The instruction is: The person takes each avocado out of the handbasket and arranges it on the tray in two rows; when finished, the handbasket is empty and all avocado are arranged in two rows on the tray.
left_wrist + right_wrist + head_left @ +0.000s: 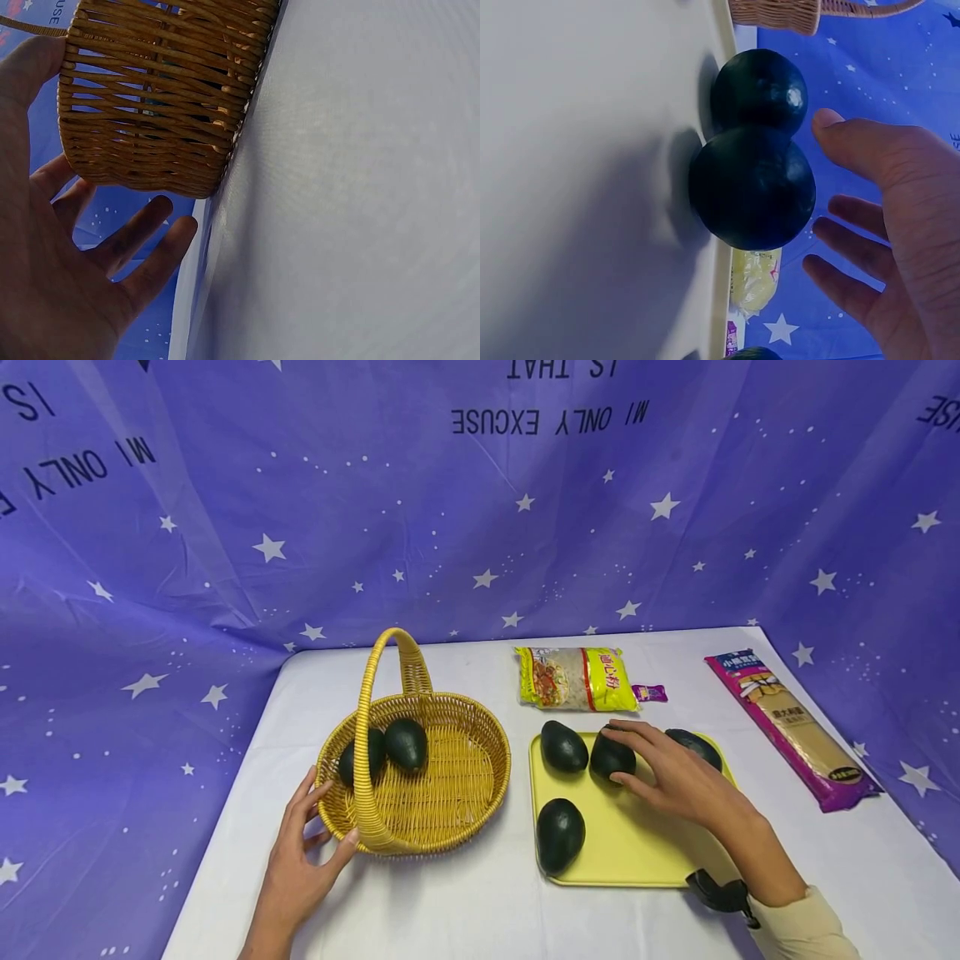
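Observation:
A yellow wicker basket (495,797) with a tall handle has two dark green avocados (406,745) inside, at its left side. My left hand (298,864) is at the basket's near left rim, thumb touching the rim and fingers spread along the side. To the right, a yellow tray (630,847) carries several more avocados. Over the tray's far middle, my right hand (678,775) reaches around one avocado (611,762), thumb and fingers apart. The right wrist view shows a gap between this hand (900,225) and the avocado (754,187), which overlaps another behind it.
A yellow pasta bag (576,679) lies behind the tray, a small purple packet (649,693) beside it. On the right lies a long purple noodle pack (795,731). A purple star-printed cloth (450,527) hangs behind the white table (480,910).

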Demonstrator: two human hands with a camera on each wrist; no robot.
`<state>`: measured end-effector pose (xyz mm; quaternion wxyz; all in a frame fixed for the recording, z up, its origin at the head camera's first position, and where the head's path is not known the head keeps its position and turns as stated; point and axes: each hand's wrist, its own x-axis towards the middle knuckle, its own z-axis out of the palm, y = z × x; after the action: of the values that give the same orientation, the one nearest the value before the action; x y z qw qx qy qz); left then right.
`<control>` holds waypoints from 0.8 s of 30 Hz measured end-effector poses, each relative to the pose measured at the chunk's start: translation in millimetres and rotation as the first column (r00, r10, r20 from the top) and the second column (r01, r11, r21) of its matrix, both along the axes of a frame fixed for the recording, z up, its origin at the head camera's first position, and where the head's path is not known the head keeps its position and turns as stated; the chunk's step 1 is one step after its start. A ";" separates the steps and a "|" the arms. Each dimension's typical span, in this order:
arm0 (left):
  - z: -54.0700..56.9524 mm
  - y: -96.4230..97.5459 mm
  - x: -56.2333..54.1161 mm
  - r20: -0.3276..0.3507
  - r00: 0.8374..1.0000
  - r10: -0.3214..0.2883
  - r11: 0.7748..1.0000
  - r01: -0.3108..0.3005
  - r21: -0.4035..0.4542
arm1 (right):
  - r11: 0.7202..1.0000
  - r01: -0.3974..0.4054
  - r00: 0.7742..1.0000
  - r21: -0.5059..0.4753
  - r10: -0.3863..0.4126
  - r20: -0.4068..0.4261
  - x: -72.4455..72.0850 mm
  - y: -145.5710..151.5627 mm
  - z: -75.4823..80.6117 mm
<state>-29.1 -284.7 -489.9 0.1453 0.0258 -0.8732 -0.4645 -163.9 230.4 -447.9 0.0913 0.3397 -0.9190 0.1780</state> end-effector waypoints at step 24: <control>0.3 -2.0 0.2 -0.045 0.999 0.003 0.998 -0.005 -0.059 | 0.996 -0.060 0.989 -0.071 0.049 -0.142 -0.7 -13.5 14.4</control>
<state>-28.9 -286.7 -489.6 0.1665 0.0127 -0.8831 -0.4385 -164.7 217.0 -433.6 0.1635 0.3728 -0.8933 0.1905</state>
